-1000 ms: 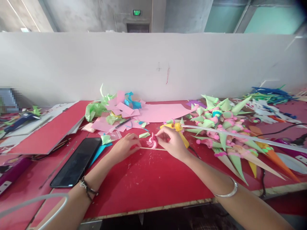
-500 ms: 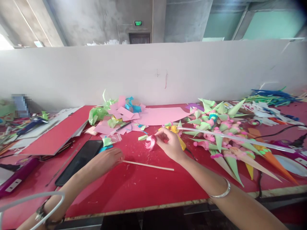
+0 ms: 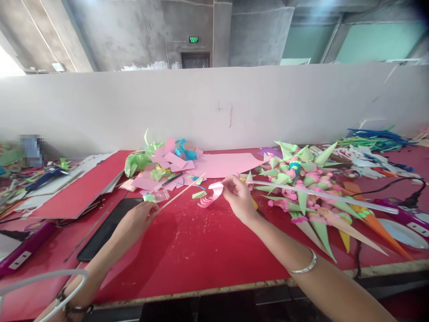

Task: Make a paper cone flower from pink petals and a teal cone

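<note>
Left hand (image 3: 142, 217) grips thin stick (image 3: 182, 192), free end slanting toward scraps (image 3: 176, 160). Right hand (image 3: 239, 199) pinches curled, fringed pink strip (image 3: 216, 191) over mid-table; fringe contact with red tabletop (image 3: 187, 250) unclear. Working room between forearms runs to near edge. Cone pile (image 3: 303, 201) bounds right, phone (image 3: 107, 230) left.

There is one thin stick (image 3: 182, 191), one held pink curl (image 3: 216, 191) and two power strips (image 3: 33, 243).
</note>
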